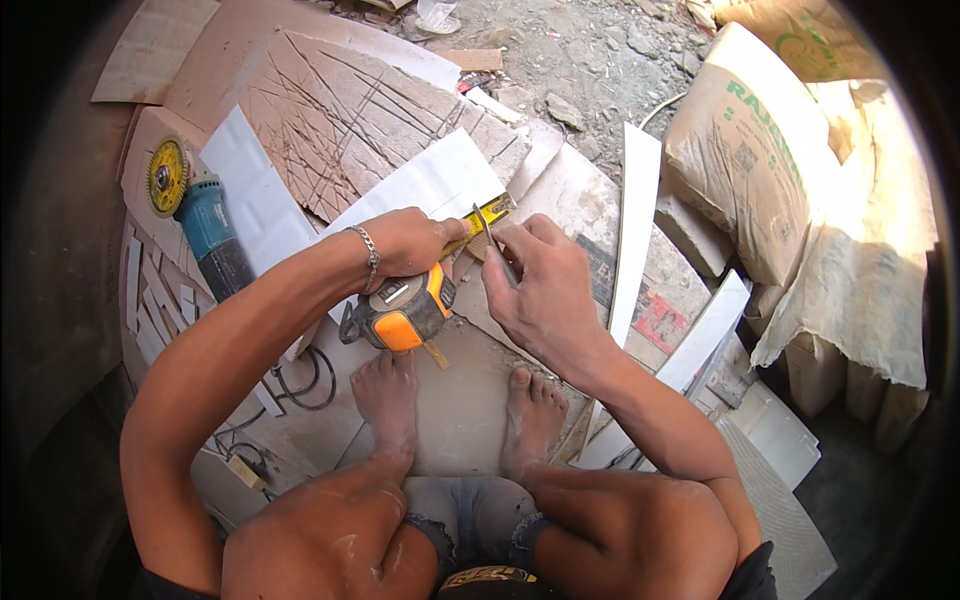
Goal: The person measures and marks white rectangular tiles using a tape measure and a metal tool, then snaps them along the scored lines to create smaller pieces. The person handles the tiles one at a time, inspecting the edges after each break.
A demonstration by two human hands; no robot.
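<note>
My left hand [412, 242] is closed on a tape measure, pressing its yellow blade [492, 213] over the edge of a white tile [430, 185]. The black and orange tape case [398, 318] hangs just below that hand. In my right hand [545, 275] a thin, dark, pointed metal tool [484, 228] is pinched between thumb and fingers. Its tip crosses the tape blade near the blade's end. Exactly what kind of tool it is cannot be made out. My fingers hide part of the blade and of the tile's edge.
At left lies a teal angle grinder [207, 222] with a yellow disc; a dark cord [310, 392] loops near my foot. A scratched slab [340, 120] is beyond the tile. White strips [634, 220] lean at right, beside full sacks [745, 140]. Tile offcuts [160, 300] lie left.
</note>
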